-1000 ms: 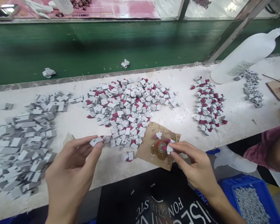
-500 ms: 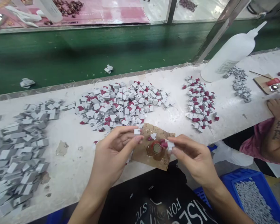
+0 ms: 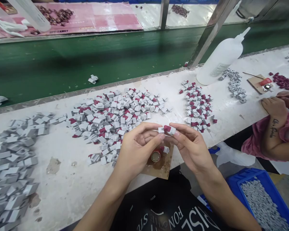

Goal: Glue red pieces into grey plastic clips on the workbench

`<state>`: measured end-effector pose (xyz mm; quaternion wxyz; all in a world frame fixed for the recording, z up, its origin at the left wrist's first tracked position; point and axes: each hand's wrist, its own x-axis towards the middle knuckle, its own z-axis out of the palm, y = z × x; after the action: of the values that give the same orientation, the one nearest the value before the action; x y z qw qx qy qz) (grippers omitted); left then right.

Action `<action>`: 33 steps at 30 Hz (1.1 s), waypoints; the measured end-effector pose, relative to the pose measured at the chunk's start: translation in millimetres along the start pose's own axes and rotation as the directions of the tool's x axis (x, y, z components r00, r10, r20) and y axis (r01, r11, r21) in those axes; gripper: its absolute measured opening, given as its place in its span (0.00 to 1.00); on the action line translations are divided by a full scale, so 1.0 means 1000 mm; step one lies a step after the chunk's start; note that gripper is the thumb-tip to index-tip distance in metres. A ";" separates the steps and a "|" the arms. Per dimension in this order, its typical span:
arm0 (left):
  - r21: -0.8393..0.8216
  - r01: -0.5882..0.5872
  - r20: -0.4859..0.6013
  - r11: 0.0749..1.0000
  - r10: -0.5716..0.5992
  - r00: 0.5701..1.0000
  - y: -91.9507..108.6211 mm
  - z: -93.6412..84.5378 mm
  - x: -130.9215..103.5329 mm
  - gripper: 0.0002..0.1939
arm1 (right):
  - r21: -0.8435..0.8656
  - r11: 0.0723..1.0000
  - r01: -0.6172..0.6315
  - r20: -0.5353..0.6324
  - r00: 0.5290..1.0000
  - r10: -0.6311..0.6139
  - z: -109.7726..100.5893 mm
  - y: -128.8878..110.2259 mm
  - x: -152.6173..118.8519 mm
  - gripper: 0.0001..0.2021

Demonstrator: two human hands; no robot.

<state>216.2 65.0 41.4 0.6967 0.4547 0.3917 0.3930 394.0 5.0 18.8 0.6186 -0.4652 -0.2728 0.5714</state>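
Observation:
Between thumb and fingers, my left hand (image 3: 142, 144) pinches a small light-grey plastic block (image 3: 161, 130). My right hand (image 3: 191, 144) grips a grey and dark-red plastic piece (image 3: 170, 129), its red end against the left block. Whether the two are joined I cannot tell. Below the hands lies a piece of brown cardboard (image 3: 165, 165), partly hidden by my left hand. On it sit a round cap (image 3: 155, 156) with a wet brown patch around it and another small grey piece (image 3: 166, 149).
A heap of grey and red pieces (image 3: 110, 112) lies beyond my hands, with grey blocks (image 3: 12, 166) at left. A smaller mixed pile (image 3: 198, 107) and a white squeeze bottle (image 3: 220, 61) stand right. Another person's hand (image 3: 274, 107) rests by the table edge, above a blue bin (image 3: 238, 179).
My hands have come together above the cardboard. The red end of the right piece has left the round cap and now meets the left grey block. The view has shifted slightly right.

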 end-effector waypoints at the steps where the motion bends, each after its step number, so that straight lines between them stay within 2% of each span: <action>1: 0.011 0.001 0.004 1.000 -0.001 1.000 -0.001 0.000 0.001 0.09 | -0.021 1.000 0.007 0.002 1.000 -0.007 -0.001 0.000 0.000 0.11; 6: 0.160 -0.036 0.021 0.987 0.033 0.999 -0.001 -0.004 0.003 0.04 | -0.204 0.977 0.061 0.039 0.998 -0.054 -0.006 -0.004 0.004 0.06; 9: 0.275 -0.102 0.043 0.956 0.094 0.995 0.004 -0.008 0.009 0.02 | -0.231 0.971 0.056 0.095 0.995 -0.035 -0.010 -0.006 0.012 0.07; 12: 0.392 -0.151 0.112 0.908 0.116 0.987 0.014 -0.009 0.021 0.02 | -0.234 0.972 0.038 0.109 0.994 -0.013 -0.013 -0.006 0.022 0.09; 16: 0.511 -0.134 0.217 0.849 0.024 0.976 0.033 -0.007 0.053 0.07 | -0.228 0.972 0.061 0.084 0.996 -0.042 -0.013 -0.017 0.038 0.11; 18: 0.594 -0.127 0.207 0.794 0.002 0.978 0.044 -0.008 0.082 0.07 | -0.305 0.948 0.090 0.049 0.996 -0.079 -0.016 -0.029 0.052 0.14; 19: 0.644 -0.122 0.167 0.756 0.017 0.986 0.050 -0.010 0.100 0.07 | -0.368 0.924 0.109 0.026 0.994 -0.107 -0.018 -0.037 0.061 0.16; 21: 0.725 -0.079 0.027 0.684 0.087 0.996 0.060 -0.019 0.143 0.06 | -0.510 0.846 0.157 -0.028 0.980 -0.198 -0.024 -0.053 0.088 0.19; 23: 0.754 0.008 -0.144 0.657 0.153 0.978 0.068 -0.033 0.191 0.06 | -0.681 0.714 0.163 -0.068 0.957 -0.283 -0.027 -0.069 0.127 0.20; 25: 0.747 0.086 -0.248 0.660 0.156 0.956 0.069 -0.049 0.236 0.04 | -0.822 0.561 0.100 -0.099 0.945 -0.313 -0.026 -0.081 0.174 0.20; 27: 0.726 0.151 -0.305 0.671 0.118 0.945 0.064 -0.063 0.272 0.03 | -0.888 0.460 0.026 -0.133 0.942 -0.309 -0.021 -0.090 0.225 0.20; 30: 0.688 0.196 -0.330 0.699 0.060 0.942 0.048 -0.081 0.301 0.06 | -0.923 0.382 -0.039 -0.164 0.940 -0.300 -0.012 -0.094 0.291 0.16; 32: 0.671 0.150 -0.301 0.726 0.082 0.950 0.037 -0.091 0.306 0.11 | -0.939 0.335 -0.076 -0.177 0.943 -0.281 -0.007 -0.093 0.320 0.17; 33: 0.664 0.091 -0.270 0.742 0.125 0.955 0.034 -0.096 0.305 0.11 | -0.944 0.318 -0.091 -0.182 0.946 -0.270 -0.005 -0.091 0.330 0.18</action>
<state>240.2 381.7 -11.2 0.4163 0.6135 0.6021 0.2962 504.7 328.4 33.5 0.2968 -0.8037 -0.4796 0.1898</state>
